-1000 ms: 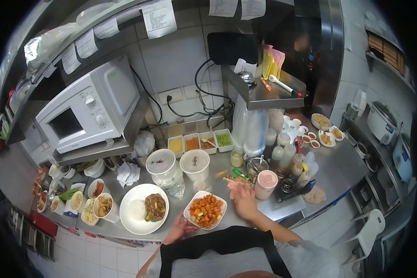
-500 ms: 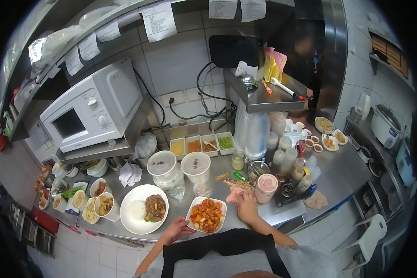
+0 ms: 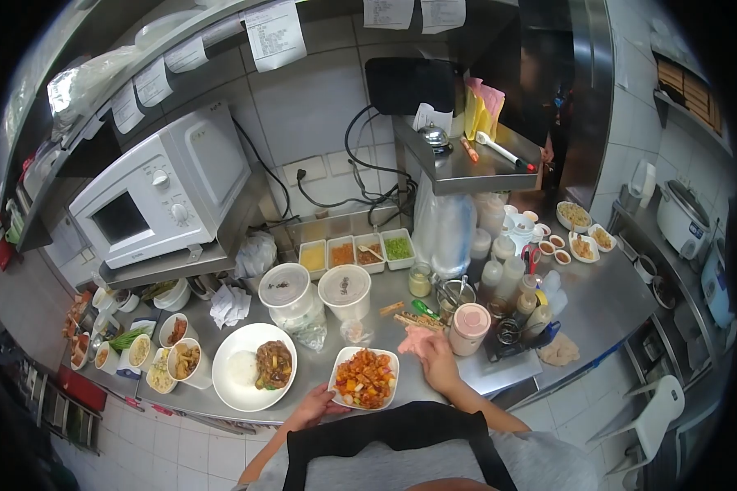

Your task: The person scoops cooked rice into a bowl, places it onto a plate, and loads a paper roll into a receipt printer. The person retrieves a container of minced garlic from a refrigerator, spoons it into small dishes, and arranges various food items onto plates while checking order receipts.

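1. White bowl of saucy food sat at the near edge of the counter.
2. The left hand's fingers touched its rim; whether they clamped could not be told. Light, low contact, clear of the food, would have steadied it best.
3. The right hand's fingers were pinched together on a pink cloth, best kept bunched and off the food.
4. Dark marks on the tub lids, receipt print and microwave lettering were unreadable.
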`<action>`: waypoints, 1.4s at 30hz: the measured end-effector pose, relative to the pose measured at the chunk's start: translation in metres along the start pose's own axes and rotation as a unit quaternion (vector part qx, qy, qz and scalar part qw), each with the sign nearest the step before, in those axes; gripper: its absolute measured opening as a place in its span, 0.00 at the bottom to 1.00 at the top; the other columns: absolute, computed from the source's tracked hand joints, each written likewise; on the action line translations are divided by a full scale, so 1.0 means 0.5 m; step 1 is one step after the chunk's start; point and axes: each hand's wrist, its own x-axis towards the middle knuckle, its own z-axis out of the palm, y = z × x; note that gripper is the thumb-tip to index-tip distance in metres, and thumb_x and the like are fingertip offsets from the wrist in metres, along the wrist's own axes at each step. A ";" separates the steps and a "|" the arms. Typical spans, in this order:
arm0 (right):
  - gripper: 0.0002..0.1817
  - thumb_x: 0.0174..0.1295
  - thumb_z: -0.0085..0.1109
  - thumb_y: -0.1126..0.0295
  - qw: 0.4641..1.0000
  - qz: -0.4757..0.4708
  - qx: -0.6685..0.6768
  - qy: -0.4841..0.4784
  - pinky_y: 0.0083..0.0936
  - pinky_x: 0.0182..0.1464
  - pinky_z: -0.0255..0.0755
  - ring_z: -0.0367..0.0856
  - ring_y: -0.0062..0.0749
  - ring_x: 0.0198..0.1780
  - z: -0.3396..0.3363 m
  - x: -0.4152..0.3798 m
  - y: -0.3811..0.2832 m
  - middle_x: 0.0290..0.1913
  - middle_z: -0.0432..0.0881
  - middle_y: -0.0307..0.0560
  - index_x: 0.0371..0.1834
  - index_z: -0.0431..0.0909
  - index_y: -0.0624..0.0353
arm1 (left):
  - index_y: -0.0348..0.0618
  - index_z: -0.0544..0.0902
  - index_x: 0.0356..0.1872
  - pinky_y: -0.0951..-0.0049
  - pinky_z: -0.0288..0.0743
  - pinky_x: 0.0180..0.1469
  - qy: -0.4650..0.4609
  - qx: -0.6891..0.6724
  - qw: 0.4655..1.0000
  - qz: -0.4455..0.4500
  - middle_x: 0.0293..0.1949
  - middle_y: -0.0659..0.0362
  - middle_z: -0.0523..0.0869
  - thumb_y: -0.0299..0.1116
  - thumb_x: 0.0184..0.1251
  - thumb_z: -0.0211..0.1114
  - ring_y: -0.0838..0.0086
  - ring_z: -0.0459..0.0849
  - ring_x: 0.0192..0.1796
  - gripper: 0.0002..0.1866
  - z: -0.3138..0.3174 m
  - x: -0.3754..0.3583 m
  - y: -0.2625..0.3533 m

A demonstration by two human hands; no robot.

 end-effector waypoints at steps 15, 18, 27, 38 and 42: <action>0.07 0.52 0.60 0.70 0.992 0.068 0.085 -0.067 0.34 0.35 0.71 0.78 0.45 0.32 -0.106 0.245 -0.132 0.30 0.78 0.52 0.30 0.78 0.61 | 0.36 0.63 0.57 0.75 0.78 0.24 0.137 -0.034 0.988 0.063 0.34 0.49 0.81 0.24 0.63 0.43 0.69 0.83 0.24 0.19 0.048 -0.119 0.094; 0.08 0.54 0.58 0.68 0.994 0.049 0.090 -0.041 0.35 0.34 0.71 0.78 0.46 0.30 -0.057 0.403 -0.131 0.28 0.79 0.53 0.30 0.78 0.61 | 0.37 0.64 0.56 0.82 0.73 0.18 0.135 -0.023 0.987 0.085 0.30 0.51 0.82 0.25 0.63 0.44 0.74 0.82 0.20 0.19 0.042 -0.146 0.168; 0.09 0.52 0.54 0.70 0.973 -0.044 -0.044 -0.224 0.37 0.44 0.74 0.81 0.50 0.39 0.353 0.716 0.056 0.34 0.81 0.58 0.32 0.83 0.59 | 0.34 0.64 0.54 0.81 0.73 0.20 0.201 0.054 0.964 0.164 0.26 0.50 0.82 0.25 0.65 0.42 0.73 0.81 0.20 0.17 -0.010 -0.093 0.416; 0.13 0.56 0.46 0.72 0.846 -0.206 -0.293 -0.395 0.36 0.46 0.75 0.80 0.46 0.46 0.470 0.747 0.051 0.43 0.81 0.57 0.38 0.82 0.62 | 0.36 0.63 0.56 0.80 0.75 0.24 0.263 0.077 0.939 0.210 0.27 0.49 0.81 0.25 0.65 0.41 0.71 0.82 0.22 0.18 -0.059 0.009 0.479; 0.13 0.56 0.46 0.72 0.892 -0.103 -0.163 -0.409 0.38 0.47 0.74 0.80 0.48 0.45 0.513 0.759 0.080 0.43 0.81 0.58 0.37 0.82 0.62 | 0.35 0.64 0.56 0.80 0.74 0.23 0.266 0.057 0.938 0.216 0.27 0.50 0.82 0.25 0.65 0.41 0.72 0.82 0.21 0.18 -0.063 0.021 0.467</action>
